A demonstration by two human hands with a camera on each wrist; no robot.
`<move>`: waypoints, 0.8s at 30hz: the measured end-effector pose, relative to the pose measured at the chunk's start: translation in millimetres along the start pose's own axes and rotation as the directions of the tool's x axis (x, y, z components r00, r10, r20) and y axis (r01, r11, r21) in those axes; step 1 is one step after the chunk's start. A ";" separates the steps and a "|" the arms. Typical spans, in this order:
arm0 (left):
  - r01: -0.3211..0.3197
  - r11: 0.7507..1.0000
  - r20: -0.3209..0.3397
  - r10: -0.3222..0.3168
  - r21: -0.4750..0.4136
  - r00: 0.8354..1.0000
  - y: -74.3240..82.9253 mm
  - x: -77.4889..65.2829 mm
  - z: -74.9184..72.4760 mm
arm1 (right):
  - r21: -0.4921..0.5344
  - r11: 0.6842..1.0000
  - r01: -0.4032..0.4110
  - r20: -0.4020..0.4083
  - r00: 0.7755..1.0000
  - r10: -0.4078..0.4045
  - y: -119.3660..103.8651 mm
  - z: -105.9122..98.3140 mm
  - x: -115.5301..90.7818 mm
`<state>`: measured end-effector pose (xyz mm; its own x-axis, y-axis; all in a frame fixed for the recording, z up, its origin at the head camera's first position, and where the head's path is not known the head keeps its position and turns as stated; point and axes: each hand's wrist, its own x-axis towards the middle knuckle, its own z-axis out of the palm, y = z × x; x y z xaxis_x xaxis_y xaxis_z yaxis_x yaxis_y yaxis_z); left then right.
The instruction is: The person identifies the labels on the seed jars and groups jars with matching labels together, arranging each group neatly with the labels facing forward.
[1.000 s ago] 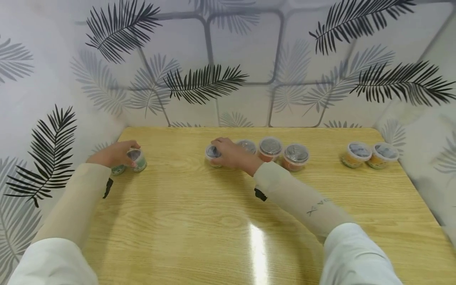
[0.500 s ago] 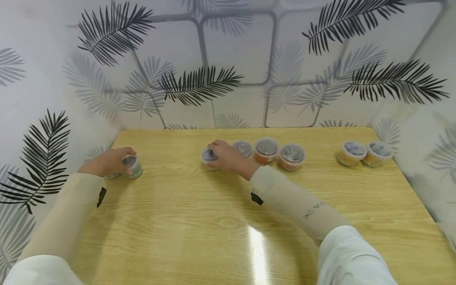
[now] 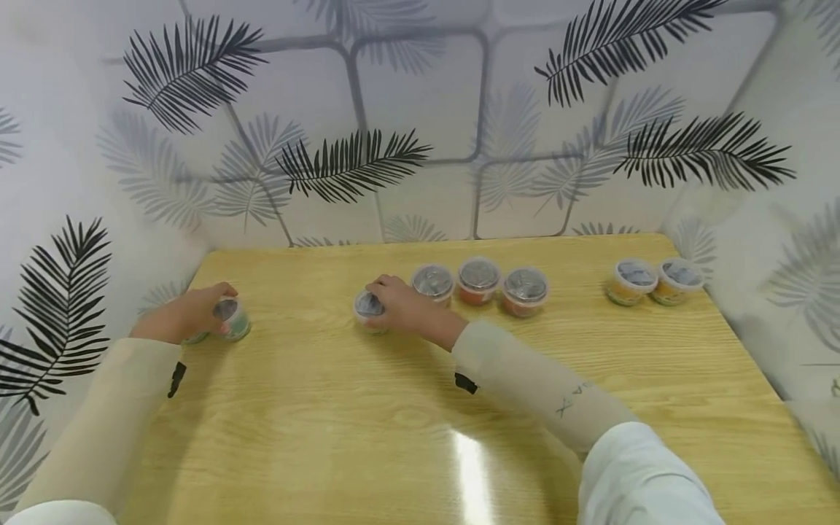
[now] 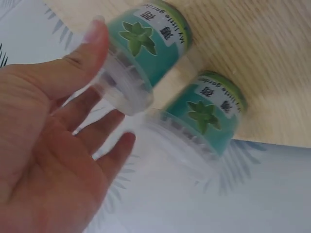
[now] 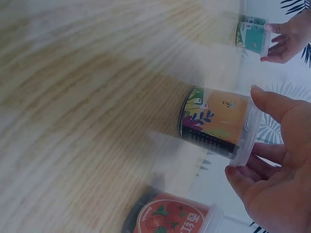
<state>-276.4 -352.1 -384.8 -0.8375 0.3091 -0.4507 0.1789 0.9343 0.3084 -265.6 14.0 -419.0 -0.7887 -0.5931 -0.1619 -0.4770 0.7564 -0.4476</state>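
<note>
My left hand [image 3: 180, 315] holds a green lidded plastic cup [image 3: 236, 324] by its lid at the table's left end. In the left wrist view its label [image 4: 153, 36] carries mint leaves and "My little garden"; thumb and fingers lie on opposite sides of the clear lid. A second, matching green cup [image 4: 206, 114] stands close beside it, mostly covered by the hand in the head view. Left of the middle row, my right hand [image 3: 413, 310] grips the clear lid of an orange-labelled cup [image 5: 218, 121], thumb on one side and fingertips on the other. That cup's base is at the tabletop.
Three more lidded cups [image 3: 433, 281], [image 3: 477, 279], [image 3: 525, 290] stand just right of my right hand; one shows a red tomato label [image 5: 167, 216]. Two yellow-orange cups [image 3: 631, 281], [image 3: 679, 279] stand together at the right end. A leaf-patterned wall [image 3: 420, 197] borders the wooden table [image 3: 341, 437].
The head view has shifted, so everything sits further left and mostly lower in it. Both hands stay on the same cups, with no clear movement of the cups on the table.
</note>
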 end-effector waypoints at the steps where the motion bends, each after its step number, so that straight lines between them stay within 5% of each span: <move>1: -0.002 1.000 0.000 0.002 0.012 1.000 0.1 0.4 1.4 | -0.006 1.000 0.000 0.003 1.000 0.000 -0.7 1.4 -1.5; 9: -0.110 0.985 -0.074 0.120 0.129 0.990 29.0 -6.1 12.1 | -0.030 0.999 0.039 -0.013 0.999 -0.040 -3.2 8.1 -19.0; 17: -0.352 0.932 -0.224 0.326 -0.083 0.918 94.7 -4.3 45.5 | 0.146 0.988 0.041 -0.054 0.998 -0.034 7.6 0.3 -46.8; 24: -0.461 0.848 -0.325 0.372 -0.263 0.870 145.7 -11.7 70.6 | 0.280 0.959 0.035 -0.123 0.992 0.000 9.3 -28.9 -74.7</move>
<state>-204.1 -207.1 -393.8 -0.8296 0.5583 -0.0049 0.4015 0.6026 0.6897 -222.4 73.3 -385.6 -0.8304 -0.5547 -0.0522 -0.3765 0.6276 -0.6814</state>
